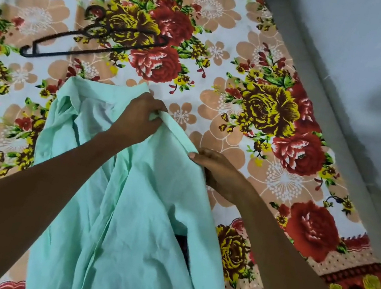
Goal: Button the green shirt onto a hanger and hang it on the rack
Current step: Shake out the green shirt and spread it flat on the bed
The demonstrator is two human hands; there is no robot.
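A pale mint-green shirt (144, 212) lies lengthwise on the flowered bed, its collar end farthest from me. My left hand (138, 116) pinches the fabric near the collar at the shirt's top. At the shirt's right edge, my right hand (217, 172) grips the cloth just below that, thumb on top. Both hands are closed on the shirt. A black hanger (88, 39) lies flat on the sheet beyond the shirt, up and to the left, apart from both hands. No rack shows in this view.
A bedsheet (263, 55) printed with red and yellow flowers covers the bed under everything. Along the right side runs the bed's edge, with a plain grey-white wall or floor (374, 75) past it.
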